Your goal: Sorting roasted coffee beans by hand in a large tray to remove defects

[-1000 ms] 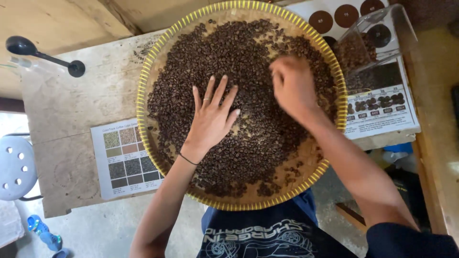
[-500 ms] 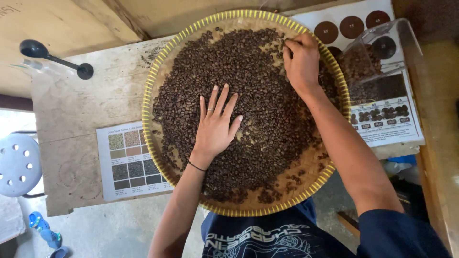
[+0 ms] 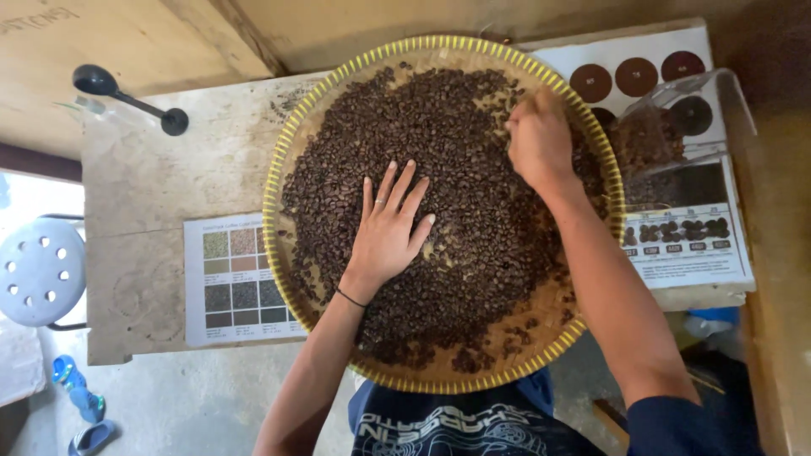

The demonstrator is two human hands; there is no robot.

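Observation:
A round woven tray (image 3: pixel 279 160) with a yellow rim lies on a wooden table and is covered with dark roasted coffee beans (image 3: pixel 456 127). My left hand (image 3: pixel 389 228) rests flat on the beans near the tray's middle, fingers spread. My right hand (image 3: pixel 539 139) is at the tray's upper right, fingers curled down into the beans; whether it holds any I cannot tell.
A printed chart of colour swatches (image 3: pixel 241 279) lies left of the tray. A black scoop (image 3: pixel 127 97) lies at the table's far left. A clear plastic container (image 3: pixel 684 127) with beans sits on a chart with brown discs at right. A pale stool (image 3: pixel 38 270) stands below left.
My right hand has moved from the tray's middle right toward its upper right edge. My left hand has stayed flat on the beans.

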